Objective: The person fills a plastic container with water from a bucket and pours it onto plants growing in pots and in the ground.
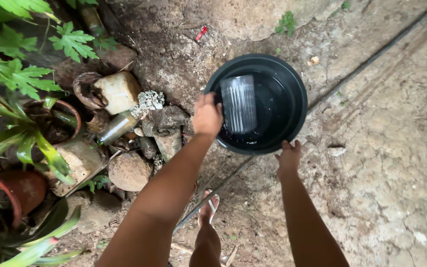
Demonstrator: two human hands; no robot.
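**Tub of water, one slippery cup**

Left hand (207, 115) is closed around a clear ribbed cup (239, 104), held tilted over the black tub (292, 89), which sits on the dirt with dark water in it. Right hand (288, 157) rests on the near rim, fingers curled over; can't tell if it's actually gripping. Risks I'd guess: a wet cup slipping, or the tub tipping if that rim gets pushed. Water depth and whatever's inside the cup are hard to make out.
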